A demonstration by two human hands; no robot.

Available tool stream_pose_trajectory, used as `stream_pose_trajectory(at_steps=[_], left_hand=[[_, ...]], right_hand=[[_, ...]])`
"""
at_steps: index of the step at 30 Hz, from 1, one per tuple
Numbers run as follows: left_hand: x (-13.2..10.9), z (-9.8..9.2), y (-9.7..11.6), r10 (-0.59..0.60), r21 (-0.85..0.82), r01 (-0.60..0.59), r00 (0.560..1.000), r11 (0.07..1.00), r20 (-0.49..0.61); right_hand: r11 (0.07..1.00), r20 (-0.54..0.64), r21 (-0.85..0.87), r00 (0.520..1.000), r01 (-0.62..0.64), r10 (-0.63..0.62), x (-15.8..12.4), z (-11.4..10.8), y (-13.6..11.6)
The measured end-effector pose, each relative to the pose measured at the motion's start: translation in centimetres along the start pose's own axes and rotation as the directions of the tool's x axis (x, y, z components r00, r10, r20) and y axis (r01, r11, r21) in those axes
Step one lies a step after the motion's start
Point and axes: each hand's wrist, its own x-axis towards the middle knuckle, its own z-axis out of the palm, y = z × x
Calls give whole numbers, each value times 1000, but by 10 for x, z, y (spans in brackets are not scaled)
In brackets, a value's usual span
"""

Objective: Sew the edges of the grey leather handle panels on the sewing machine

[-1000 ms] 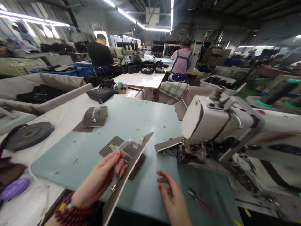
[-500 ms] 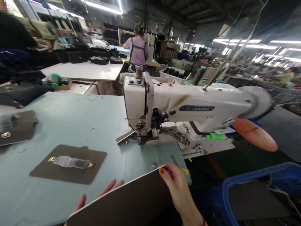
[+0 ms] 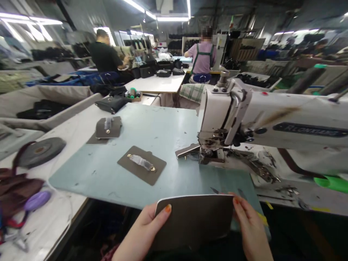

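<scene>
Between my two hands is a dark brown flat panel (image 3: 194,219) with a pale edge, held over the front of the light blue table top (image 3: 108,181). My left hand (image 3: 148,226) pinches its left side, thumb on the near face. At the upper right corner, my right hand (image 3: 248,221) grips it between thumb and fingers. Just beyond the panel lies a pointed metal tool (image 3: 214,190), partly hidden. A brown panel with a wrapped handle (image 3: 143,165) lies flat farther off. The sewing machine (image 3: 217,116) stands ahead to the right, with a brown strip (image 3: 187,150) beside its needle area.
More brown pieces with a wrapped handle (image 3: 108,128) lie at the table's back left. A grey tape roll (image 3: 40,151) and a purple oval object (image 3: 37,200) rest on the white table at left. Two people (image 3: 202,56) (image 3: 106,54) work farther back.
My view has swung left, so the machine sits farther right. My left hand has come from behind the panel to grip its left side. The panel is now more level.
</scene>
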Motion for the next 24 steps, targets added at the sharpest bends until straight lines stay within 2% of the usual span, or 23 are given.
stream_pose_trajectory(at_steps=[2, 3, 4, 5, 7, 8, 9, 10, 12, 14, 16, 21, 24], left_hand=[[-7, -6, 4, 181, 275, -158, 982, 948, -59], [-10, -8, 5, 310, 457, -249, 949, 854, -63], [-11, -10, 3, 445, 633, -335, 895, 698, -17], [-12, -10, 0, 562, 766, -412, 823, 494, 80], [-10, -6, -11, 653, 875, -475, 692, 93, 306], [-8, -2, -18, 651, 884, -464, 656, -52, 382], [-6, 3, -26, 641, 888, -435, 640, -151, 423], [-4, 8, -35, 626, 893, -401, 648, -205, 434], [-1, 15, -52, 599, 898, -378, 674, -224, 433], [0, 19, -65, 578, 878, -436, 671, -198, 464], [1, 20, -72, 567, 855, -488, 661, -173, 492], [6, 24, -72, 593, 808, -573, 606, -137, 530], [10, 26, -66, 602, 791, -607, 604, -78, 522]], right_hand=[[999, 44, -50, 999, 14, -12, -5, 11, -2], [999, 108, -41, 994, 6, -1, -12, 18, -5], [1000, 201, -5, 979, 0, 1, -21, 28, -8], [999, 326, 49, 945, -20, 3, -33, 39, -13], [965, 578, 233, 815, -121, -37, -57, 61, -22], [936, 661, 302, 747, -182, -68, -67, 71, -25], [911, 678, 350, 730, -218, -85, -76, 79, -28], [893, 690, 368, 720, -261, -74, -82, 85, -28], [857, 682, 372, 731, -355, 6, -87, 87, -25], [809, 680, 373, 727, -454, 95, -87, 79, -19], [764, 680, 397, 722, -508, 127, -85, 67, -12], [736, 662, 459, 744, -498, 91, -80, 47, -7], [778, 671, 447, 741, -441, 35, -80, 43, -8]])
